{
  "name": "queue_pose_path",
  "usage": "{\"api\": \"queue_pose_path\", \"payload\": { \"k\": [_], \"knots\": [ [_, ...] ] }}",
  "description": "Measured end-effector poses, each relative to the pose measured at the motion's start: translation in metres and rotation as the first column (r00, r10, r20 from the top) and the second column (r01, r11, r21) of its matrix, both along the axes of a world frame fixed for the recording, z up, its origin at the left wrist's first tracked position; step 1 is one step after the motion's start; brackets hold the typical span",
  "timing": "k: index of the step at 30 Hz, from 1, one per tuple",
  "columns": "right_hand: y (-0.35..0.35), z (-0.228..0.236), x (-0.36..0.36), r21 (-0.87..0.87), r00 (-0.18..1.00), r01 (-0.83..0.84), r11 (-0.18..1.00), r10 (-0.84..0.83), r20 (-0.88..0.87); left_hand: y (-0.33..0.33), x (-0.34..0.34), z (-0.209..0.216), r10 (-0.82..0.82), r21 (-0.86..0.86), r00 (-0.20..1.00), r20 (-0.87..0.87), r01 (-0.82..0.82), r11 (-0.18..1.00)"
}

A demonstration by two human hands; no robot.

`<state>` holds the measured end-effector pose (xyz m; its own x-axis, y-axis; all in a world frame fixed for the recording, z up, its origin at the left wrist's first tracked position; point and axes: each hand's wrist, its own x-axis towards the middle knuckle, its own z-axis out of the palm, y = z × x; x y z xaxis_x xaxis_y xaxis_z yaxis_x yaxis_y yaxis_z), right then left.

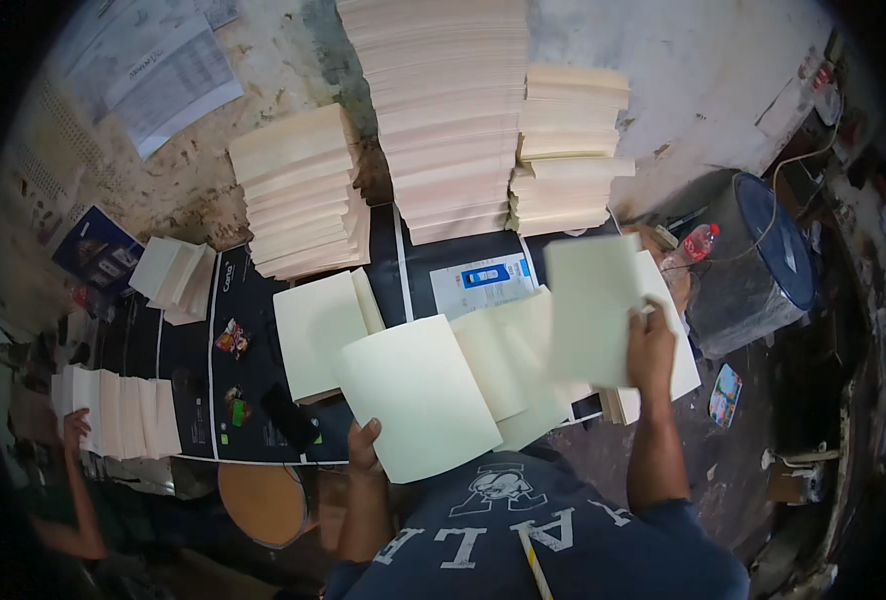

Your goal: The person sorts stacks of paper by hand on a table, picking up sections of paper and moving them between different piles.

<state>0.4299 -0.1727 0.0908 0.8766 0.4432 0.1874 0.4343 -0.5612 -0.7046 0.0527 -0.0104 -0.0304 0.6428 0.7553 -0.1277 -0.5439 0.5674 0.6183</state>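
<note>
My left hand (365,445) grips the lower left corner of a cream paper sheet (418,395), thumb on top. The sheet is tilted over the table's front edge. Fingers closed, my right hand (653,345) holds the right edge of another cream sheet (591,310), raised and slightly blurred. Whether each is a single sheet or a folded one, I cannot tell. Between the hands lie loose overlapping cream sheets (523,350). Under the right hand a pile of pale paper (683,350) shows partly. Just beyond the left sheet lies a small cream paper pile (318,335).
Tall paper stacks (443,120) stand against the wall, with shorter stacks (298,190) beside them. A dark phone (291,418) and snack wrappers (231,338) lie on the black table (185,360). At left, another person's hand (75,428) touches paper bundles (128,415). A blue-lidded drum (753,270) stands right.
</note>
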Motion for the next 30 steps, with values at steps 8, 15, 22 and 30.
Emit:
{"api": "queue_pose_path", "payload": {
  "k": [8,15,22,30],
  "knots": [
    [0.037,-0.115,-0.033,-0.386,0.906,-0.364,0.848,0.418,0.063,0.004,0.013,0.011,-0.034,-0.006,0.998,0.047,0.035,0.999],
    [0.062,-0.049,-0.1,0.033,0.527,-0.682,0.731,0.522,-0.671,0.005,0.031,0.012,-0.116,0.002,0.991,0.071,0.116,0.993],
    [0.039,-0.09,-0.039,-0.218,0.915,-0.397,0.892,0.364,-0.174,0.005,0.023,0.002,-0.061,0.068,0.997,0.052,0.057,0.996],
    [0.058,-0.07,-0.093,-0.032,0.763,-0.614,0.789,0.583,-0.28,-0.001,0.041,0.01,-0.069,0.008,0.994,0.079,0.069,0.998]
  ]
}}
